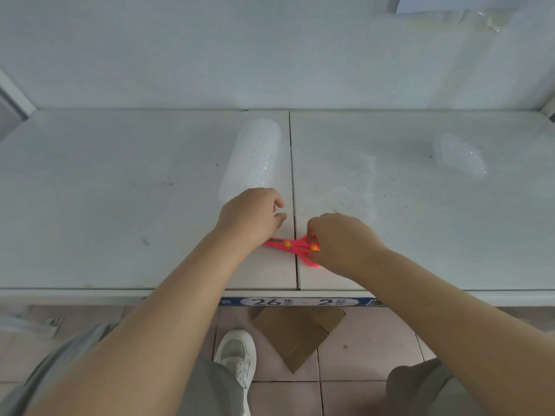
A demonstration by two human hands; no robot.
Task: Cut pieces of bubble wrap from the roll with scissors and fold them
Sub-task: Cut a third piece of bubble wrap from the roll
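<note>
White table (120, 190) made of two panels is stretching away toward a pale wall, with a thin seam running between the two hands. Just beyond the left grip (249, 217), a bubble wrap roll (255, 157) is lying on its side, its near end touching the knuckles. The left grip is resting there with fingers curled, likely steadying the roll or its loose edge, though whether it is pinching anything cannot be told. Beside it, the right grip (342, 241) is closing narrowly around the handle of pink scissors (292, 245), which are lying flat on the table with the blades pointing under the left wrist; this looks like picking them up for a cut. Past the right grip, a faint, clear loose sheet (357, 181) seems to be lying unrolled, probably the length waiting to be cut. Well apart, far beyond the right grip and to its right, a folded piece (459, 154) is sitting out of the way. Below the table edge, cardboard (294, 334) and a white shoe (237, 352) are showing on the tiled floor.
</note>
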